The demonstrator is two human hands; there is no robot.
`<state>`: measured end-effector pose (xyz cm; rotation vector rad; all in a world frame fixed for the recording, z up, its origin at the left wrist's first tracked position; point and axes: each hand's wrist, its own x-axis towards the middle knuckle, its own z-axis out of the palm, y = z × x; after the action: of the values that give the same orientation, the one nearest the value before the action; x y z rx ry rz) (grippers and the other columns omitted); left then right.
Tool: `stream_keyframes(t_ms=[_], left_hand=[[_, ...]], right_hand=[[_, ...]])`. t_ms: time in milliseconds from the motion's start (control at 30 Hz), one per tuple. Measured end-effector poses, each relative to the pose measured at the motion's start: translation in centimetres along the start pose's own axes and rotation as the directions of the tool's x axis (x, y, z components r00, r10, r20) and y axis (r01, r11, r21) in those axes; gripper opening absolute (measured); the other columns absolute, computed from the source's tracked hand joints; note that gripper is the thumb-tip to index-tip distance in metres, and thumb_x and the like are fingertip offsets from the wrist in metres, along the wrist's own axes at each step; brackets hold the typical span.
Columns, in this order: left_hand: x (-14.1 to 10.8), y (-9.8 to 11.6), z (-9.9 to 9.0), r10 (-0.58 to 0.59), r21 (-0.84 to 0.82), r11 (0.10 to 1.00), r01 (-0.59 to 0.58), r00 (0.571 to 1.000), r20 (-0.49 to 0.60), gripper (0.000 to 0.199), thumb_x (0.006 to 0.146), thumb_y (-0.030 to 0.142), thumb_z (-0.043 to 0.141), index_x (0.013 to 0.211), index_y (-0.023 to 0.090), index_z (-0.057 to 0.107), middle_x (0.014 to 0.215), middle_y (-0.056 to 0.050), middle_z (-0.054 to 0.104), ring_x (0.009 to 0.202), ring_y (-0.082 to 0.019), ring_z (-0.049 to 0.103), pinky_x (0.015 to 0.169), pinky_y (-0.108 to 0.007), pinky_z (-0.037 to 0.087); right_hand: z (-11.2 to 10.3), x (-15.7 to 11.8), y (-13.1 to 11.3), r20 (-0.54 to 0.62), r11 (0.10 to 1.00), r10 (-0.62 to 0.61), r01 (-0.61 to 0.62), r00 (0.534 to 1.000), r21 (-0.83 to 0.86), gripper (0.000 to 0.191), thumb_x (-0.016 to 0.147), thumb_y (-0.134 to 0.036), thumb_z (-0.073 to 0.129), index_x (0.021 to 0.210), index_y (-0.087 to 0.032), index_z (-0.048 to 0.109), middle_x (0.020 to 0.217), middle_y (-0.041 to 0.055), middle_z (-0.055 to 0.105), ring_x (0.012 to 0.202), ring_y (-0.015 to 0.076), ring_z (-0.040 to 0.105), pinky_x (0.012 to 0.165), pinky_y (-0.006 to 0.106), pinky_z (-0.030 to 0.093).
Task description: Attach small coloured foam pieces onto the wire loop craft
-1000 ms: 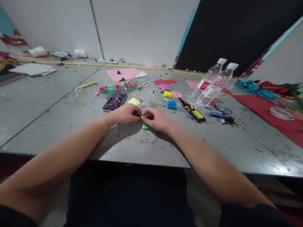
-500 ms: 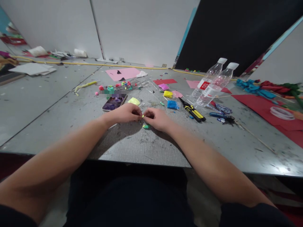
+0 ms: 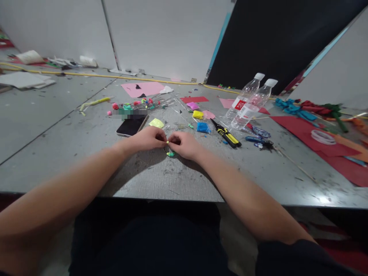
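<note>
Both hands meet over the grey desk (image 3: 178,180), just in front of the dark phone (image 3: 130,126). The left hand (image 3: 149,138) and the right hand (image 3: 184,145) each have their fingers pinched together on a tiny yellow bead (image 3: 167,142), which sits between the two sets of fingertips, to the right of the phone and a little nearer the person. Whether the bead sits on a thin pin cannot be made out. Directly below the bead, a small green clay bit (image 3: 170,154) lies on the desk, close under the right hand.

Beyond the phone lies a scatter of coloured pins (image 3: 143,102). To the right of the phone are a pale yellow-green clay piece (image 3: 156,123), a yellow clay bag (image 3: 197,114), a blue clay bag (image 3: 203,127) and black-and-yellow cutters (image 3: 225,133). Farther right of the phone two clear plastic bottles (image 3: 249,100) lie tilted side by side, with red paper (image 3: 316,143) beyond them.
</note>
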<state>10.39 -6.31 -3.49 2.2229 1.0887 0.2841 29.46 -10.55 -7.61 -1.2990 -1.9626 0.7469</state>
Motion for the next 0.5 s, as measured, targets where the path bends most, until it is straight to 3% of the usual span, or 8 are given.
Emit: stream_keyframes(t_ms=[233,500], left_hand=[[-0.12,-0.27,-0.64,-0.001,-0.003,1.0,0.001,0.997,0.075,0.023,0.076,0.032,0.066,0.09,0.016,0.074,0.08,-0.004,0.071,0.07,-0.016,0.058,0.065,-0.029,0.04],[-0.09,-0.58,-0.58,0.033,0.047,0.998,-0.036,0.997,0.073,0.023,0.08,0.036,0.064,0.085,0.016,0.075,0.07,-0.002,0.064,0.064,-0.014,0.053,0.061,-0.029,0.036]], right_hand=[[-0.08,0.0,-0.28,-0.003,1.0,0.016,-0.016,1.0,-0.022,0.005,0.084,-0.018,0.064,0.087,-0.018,0.068,0.075,0.0011,0.067,0.068,0.015,0.059,0.066,0.029,0.044],[0.05,-0.11,-0.25,-0.01,0.998,0.039,-0.039,0.999,0.042,0.006,0.083,-0.016,0.065,0.088,-0.019,0.066,0.072,-0.0002,0.066,0.066,0.0144,0.058,0.063,0.028,0.044]])
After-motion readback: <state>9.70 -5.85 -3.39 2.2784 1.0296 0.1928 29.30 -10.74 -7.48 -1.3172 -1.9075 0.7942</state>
